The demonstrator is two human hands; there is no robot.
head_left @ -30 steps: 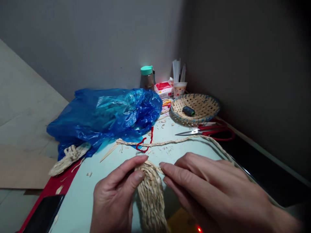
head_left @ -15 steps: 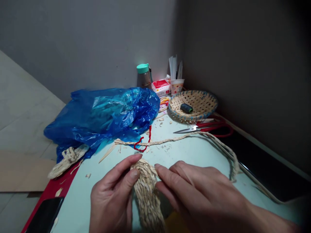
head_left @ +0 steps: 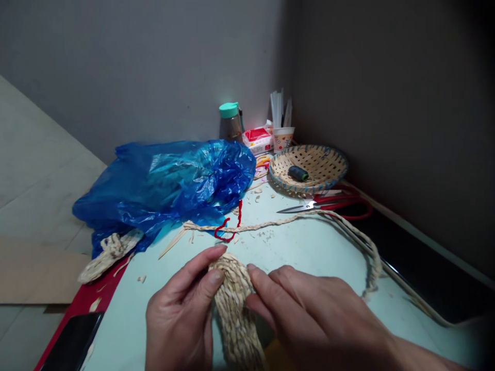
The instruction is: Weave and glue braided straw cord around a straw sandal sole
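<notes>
A flat strip of braided straw cord, rounded at its far end, stands between my hands at the bottom centre. My left hand is closed on its upper left edge, thumb on the front face and index finger over the top. On the other side, my right hand pinches the right edge with thumb and index finger; the other fingers curl underneath, partly hidden. Beyond them a loose braided cord runs across the table to the right. A short red chenille-like string crosses it.
Red-handled scissors lie by a black panel. Behind are a woven basket with a thread spool, a paper cup, a tissue pack and a bottle. Left: a blue plastic bag, straw bundle, phone.
My right hand has shifted slightly down along the strip's right edge. My left hand keeps its hold. The whole view has moved a little.
</notes>
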